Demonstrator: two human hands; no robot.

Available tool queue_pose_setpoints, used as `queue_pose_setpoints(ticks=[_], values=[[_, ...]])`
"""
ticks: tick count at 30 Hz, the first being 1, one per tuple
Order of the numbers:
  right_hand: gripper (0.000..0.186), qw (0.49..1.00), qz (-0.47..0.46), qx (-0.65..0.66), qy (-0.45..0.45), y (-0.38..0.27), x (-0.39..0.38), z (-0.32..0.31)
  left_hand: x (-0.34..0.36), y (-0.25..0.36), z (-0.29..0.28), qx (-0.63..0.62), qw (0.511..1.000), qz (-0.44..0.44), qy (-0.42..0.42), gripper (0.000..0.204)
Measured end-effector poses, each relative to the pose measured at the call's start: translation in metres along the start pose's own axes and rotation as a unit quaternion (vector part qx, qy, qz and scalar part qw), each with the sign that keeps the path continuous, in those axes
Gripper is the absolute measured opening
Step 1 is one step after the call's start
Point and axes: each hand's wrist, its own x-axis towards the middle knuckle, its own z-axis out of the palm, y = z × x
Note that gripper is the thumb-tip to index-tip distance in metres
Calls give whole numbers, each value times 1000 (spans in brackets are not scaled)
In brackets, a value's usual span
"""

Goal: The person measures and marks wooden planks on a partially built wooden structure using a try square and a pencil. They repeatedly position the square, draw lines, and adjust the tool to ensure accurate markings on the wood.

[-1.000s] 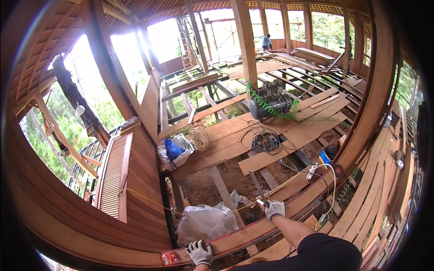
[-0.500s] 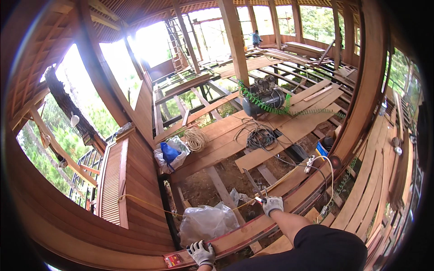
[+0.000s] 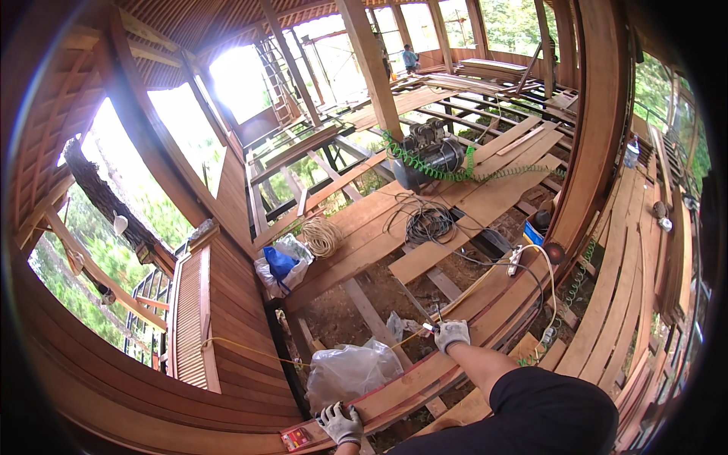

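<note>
My left hand [image 3: 340, 425], in a grey-white work glove with dark fingertips, rests with its fingers spread on a long curved wooden beam [image 3: 409, 381]. A small red packet [image 3: 295, 439] lies on the beam just left of it. My right hand [image 3: 453, 334], gloved too, is closed over the beam further to the right. From its fingers sticks out a slim tool with a white and dark part [image 3: 430, 327]; its exact kind is too small to tell. A crumpled clear plastic sheet [image 3: 353, 373] lies just beyond the beam, between my hands.
Open joists and bare soil [image 3: 334, 318] lie past the beam. Beyond are a white-and-blue bag [image 3: 282, 265], coiled rope [image 3: 321, 236], dark cable [image 3: 431, 224] and an air compressor [image 3: 428, 161] with green hose. A power strip [image 3: 515, 261] sits at right. A person [image 3: 410, 59] is far off.
The view has turned slightly, so the background sits further left. My right hand has shifted a little with the slim tool still in it. My left hand stays on the beam.
</note>
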Motion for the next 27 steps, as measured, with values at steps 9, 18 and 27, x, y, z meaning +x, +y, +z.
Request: queue_pose_setpoints(ticks=[9, 18, 27], values=[[31, 999, -7, -1, 32, 0, -3, 0, 0, -1, 1, 6, 1000, -12, -15, 40], [35, 1000, 1, -11, -22, -2, -3, -9, 0, 3, -2, 16, 1000, -14, -12, 37], [33, 1000, 2, -6, -6, 1, 0, -2, 0, 3, 0, 15, 1000, -9, -10, 37]])
